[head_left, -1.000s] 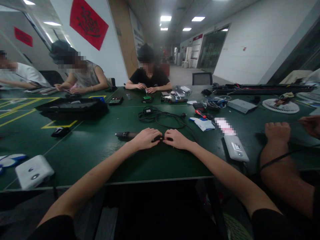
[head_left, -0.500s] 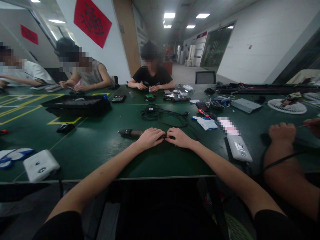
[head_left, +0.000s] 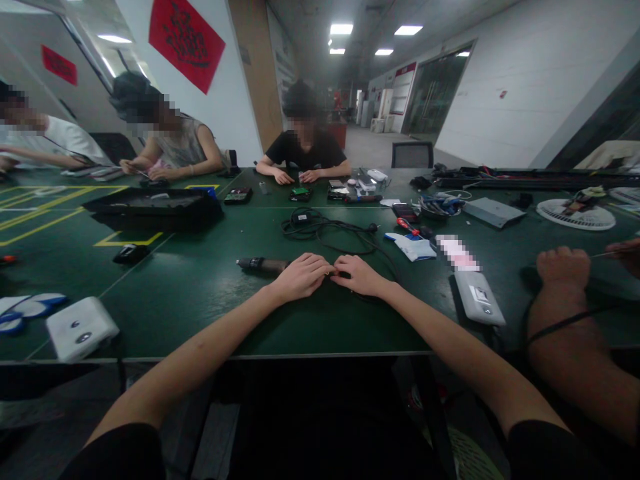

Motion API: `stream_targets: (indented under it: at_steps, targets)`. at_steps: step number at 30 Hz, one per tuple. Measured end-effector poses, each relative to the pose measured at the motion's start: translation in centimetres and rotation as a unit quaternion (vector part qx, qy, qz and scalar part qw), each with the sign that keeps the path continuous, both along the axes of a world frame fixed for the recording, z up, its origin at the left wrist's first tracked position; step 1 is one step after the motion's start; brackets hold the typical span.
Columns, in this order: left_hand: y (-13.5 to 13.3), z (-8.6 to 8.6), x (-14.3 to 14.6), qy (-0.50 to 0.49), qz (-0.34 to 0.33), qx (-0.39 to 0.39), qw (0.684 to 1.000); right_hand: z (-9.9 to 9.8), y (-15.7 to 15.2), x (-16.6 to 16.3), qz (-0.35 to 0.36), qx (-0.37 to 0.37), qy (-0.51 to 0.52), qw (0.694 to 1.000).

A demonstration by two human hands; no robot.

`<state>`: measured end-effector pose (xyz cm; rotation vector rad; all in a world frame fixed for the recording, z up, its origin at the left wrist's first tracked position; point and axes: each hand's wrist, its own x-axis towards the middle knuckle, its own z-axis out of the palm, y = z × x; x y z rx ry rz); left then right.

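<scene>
A dark electric screwdriver point(head_left: 261, 265) lies on the green table with its tip to the left. My left hand point(head_left: 303, 277) is wrapped over its rear part, fingers pointing right. Against those fingertips, my right hand point(head_left: 361, 275) is closed in a pinch at the screwdriver's rear end. What the right fingers hold is hidden; a small brassy spot shows between the hands. A thin black cable point(head_left: 389, 257) runs down from the coiled cord point(head_left: 320, 230) and disappears behind my right hand.
White boxy devices stand at left point(head_left: 83, 330) and right point(head_left: 479, 297). A black tray point(head_left: 155, 208) lies far left. A glove point(head_left: 413, 247) and a red-handled screwdriver point(head_left: 407, 227) lie right of the cord. A co-worker's arm point(head_left: 565, 307) reaches in at right; others sit opposite.
My left fingers have shifted slightly and now cover more of the screwdriver's rear end. The right hand stays nearly still. Opposite, one co-worker's hand has moved down and away from a small device.
</scene>
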<state>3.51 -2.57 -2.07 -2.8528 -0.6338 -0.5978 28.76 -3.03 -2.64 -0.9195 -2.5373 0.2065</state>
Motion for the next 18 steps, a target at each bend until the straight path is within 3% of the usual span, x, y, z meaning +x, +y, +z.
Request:
stream_targets:
  at_steps: [18]
  targets:
    - [-0.10,-0.06,0.42,-0.001,0.014,-0.004,1.000,-0.28,0.18,-0.09,-0.006,0.002,0.000,1.000]
